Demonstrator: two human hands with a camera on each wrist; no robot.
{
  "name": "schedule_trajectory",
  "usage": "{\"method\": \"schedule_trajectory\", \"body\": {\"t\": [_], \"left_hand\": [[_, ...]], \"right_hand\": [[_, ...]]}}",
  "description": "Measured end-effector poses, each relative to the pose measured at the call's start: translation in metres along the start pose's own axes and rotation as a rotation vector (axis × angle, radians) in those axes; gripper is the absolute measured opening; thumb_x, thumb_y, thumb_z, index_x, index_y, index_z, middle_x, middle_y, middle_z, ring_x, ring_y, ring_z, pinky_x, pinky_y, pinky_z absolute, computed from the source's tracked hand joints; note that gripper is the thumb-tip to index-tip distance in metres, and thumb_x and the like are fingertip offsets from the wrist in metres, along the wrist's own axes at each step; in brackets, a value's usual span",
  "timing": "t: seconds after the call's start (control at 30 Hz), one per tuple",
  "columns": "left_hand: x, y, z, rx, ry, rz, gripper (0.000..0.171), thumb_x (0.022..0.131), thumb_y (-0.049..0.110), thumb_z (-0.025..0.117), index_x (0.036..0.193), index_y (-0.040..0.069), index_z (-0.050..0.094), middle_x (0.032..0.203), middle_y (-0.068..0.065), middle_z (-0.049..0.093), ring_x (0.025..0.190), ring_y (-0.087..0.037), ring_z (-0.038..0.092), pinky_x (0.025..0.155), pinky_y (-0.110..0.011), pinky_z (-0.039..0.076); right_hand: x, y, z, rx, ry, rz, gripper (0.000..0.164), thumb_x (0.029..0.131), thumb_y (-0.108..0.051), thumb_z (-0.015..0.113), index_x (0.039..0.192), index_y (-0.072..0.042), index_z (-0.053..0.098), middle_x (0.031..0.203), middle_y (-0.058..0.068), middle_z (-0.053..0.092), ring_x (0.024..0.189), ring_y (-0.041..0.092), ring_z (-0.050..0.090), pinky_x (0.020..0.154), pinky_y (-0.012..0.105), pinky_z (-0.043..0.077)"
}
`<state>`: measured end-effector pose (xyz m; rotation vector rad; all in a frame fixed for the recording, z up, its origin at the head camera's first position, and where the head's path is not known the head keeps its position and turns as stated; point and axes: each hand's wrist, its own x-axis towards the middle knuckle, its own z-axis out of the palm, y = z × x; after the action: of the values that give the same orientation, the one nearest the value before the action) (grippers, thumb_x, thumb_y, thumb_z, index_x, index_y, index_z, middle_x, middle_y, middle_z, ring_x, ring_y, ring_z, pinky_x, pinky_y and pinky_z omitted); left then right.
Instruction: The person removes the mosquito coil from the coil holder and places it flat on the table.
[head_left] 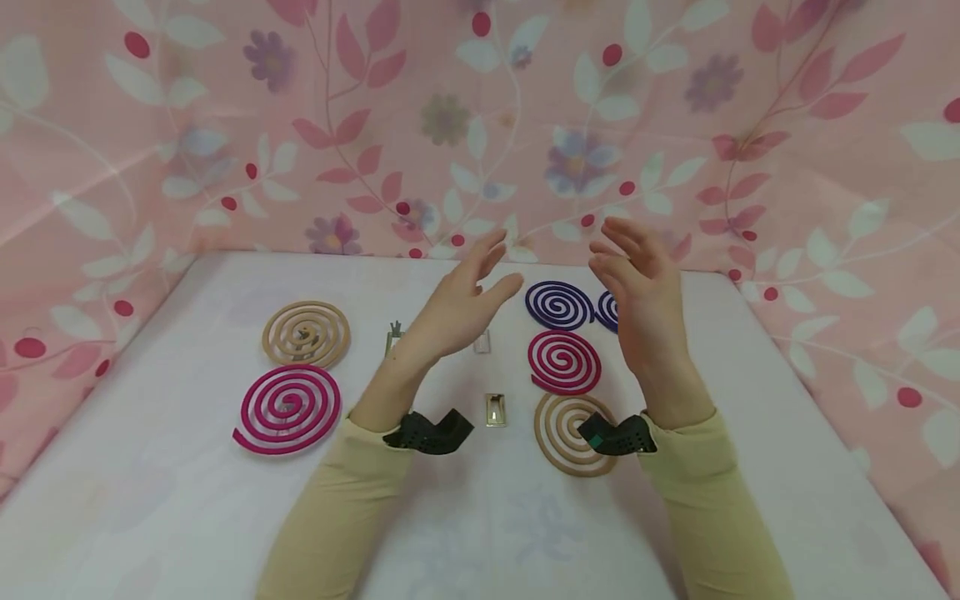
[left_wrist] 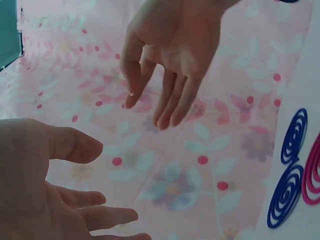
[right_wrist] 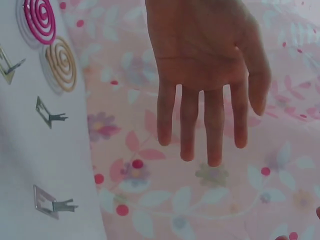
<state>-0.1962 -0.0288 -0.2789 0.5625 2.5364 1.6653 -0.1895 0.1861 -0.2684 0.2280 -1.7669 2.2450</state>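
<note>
My left hand (head_left: 461,312) hovers above the white table, fingers extended and thumb spread, with nothing in it. Opposite it my right hand (head_left: 651,296) is raised too, its fingers slightly bent and holding nothing. A gap separates the two hands. Below and around the right hand lie two dark blue mosquito coils, one (head_left: 558,305) in plain sight and the other (head_left: 607,310) partly hidden. Nearer are a pink coil (head_left: 564,362) and a tan coil (head_left: 557,433). Small metal coil stands, one of them gold-coloured (head_left: 495,397), lie near the left hand.
At the table's left are another tan coil (head_left: 306,333) and a pink coil (head_left: 291,407), with metal stands showing through them. A second stand (head_left: 482,343) and a third (head_left: 392,340) are partly behind the left arm. Floral pink cloth (head_left: 450,125) encloses the table.
</note>
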Motion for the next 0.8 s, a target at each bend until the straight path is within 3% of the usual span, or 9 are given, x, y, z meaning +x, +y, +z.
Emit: {"method": "schedule_trajectory", "body": {"t": [0.23, 0.5, 0.6, 0.73, 0.8], "left_hand": [[-0.027, -0.028, -0.033, 0.032, -0.006, -0.026, 0.065, 0.102, 0.03, 0.055, 0.158, 0.018, 0.025, 0.162, -0.004, 0.032, 0.149, -0.024, 0.031, 0.12, -0.046, 0.03], [-0.067, -0.066, -0.08, -0.052, 0.019, -0.047, 0.061, 0.104, 0.019, 0.053, 0.158, 0.013, 0.025, 0.162, -0.013, 0.03, 0.149, -0.03, 0.03, 0.119, -0.057, 0.027], [-0.088, -0.085, -0.102, -0.021, 0.082, -0.039, 0.058, 0.103, 0.018, 0.054, 0.156, 0.014, 0.03, 0.159, -0.014, 0.037, 0.145, -0.023, 0.038, 0.116, -0.035, 0.037], [-0.117, -0.117, -0.136, -0.071, 0.191, -0.008, 0.05, 0.102, 0.013, 0.056, 0.15, 0.013, 0.044, 0.144, -0.001, 0.058, 0.13, -0.001, 0.053, 0.095, -0.006, 0.043], [-0.131, -0.132, -0.153, -0.091, 0.227, -0.026, 0.046, 0.102, 0.012, 0.056, 0.147, 0.013, 0.048, 0.135, 0.011, 0.063, 0.12, 0.009, 0.056, 0.092, -0.004, 0.041]], "right_hand": [[-0.011, 0.005, 0.016, -0.056, -0.093, 0.054, 0.037, 0.099, -0.002, 0.053, 0.135, -0.01, 0.057, 0.143, 0.004, 0.052, 0.128, 0.023, 0.052, 0.116, 0.038, 0.037], [-0.03, 0.012, 0.046, -0.112, -0.197, 0.076, 0.045, 0.099, -0.003, 0.054, 0.143, -0.009, 0.05, 0.145, 0.002, 0.053, 0.133, 0.022, 0.051, 0.115, 0.036, 0.039], [-0.038, 0.018, 0.062, -0.101, -0.246, 0.091, 0.046, 0.098, -0.002, 0.056, 0.144, -0.007, 0.049, 0.145, 0.004, 0.052, 0.132, 0.02, 0.052, 0.114, 0.037, 0.041], [-0.044, 0.029, 0.085, -0.067, -0.302, 0.119, 0.047, 0.098, -0.001, 0.056, 0.144, -0.004, 0.049, 0.146, 0.007, 0.052, 0.132, 0.022, 0.052, 0.114, 0.04, 0.041], [-0.045, 0.035, 0.098, -0.066, -0.329, 0.131, 0.047, 0.097, -0.001, 0.056, 0.143, -0.004, 0.049, 0.145, 0.009, 0.052, 0.132, 0.023, 0.053, 0.113, 0.039, 0.042]]}}
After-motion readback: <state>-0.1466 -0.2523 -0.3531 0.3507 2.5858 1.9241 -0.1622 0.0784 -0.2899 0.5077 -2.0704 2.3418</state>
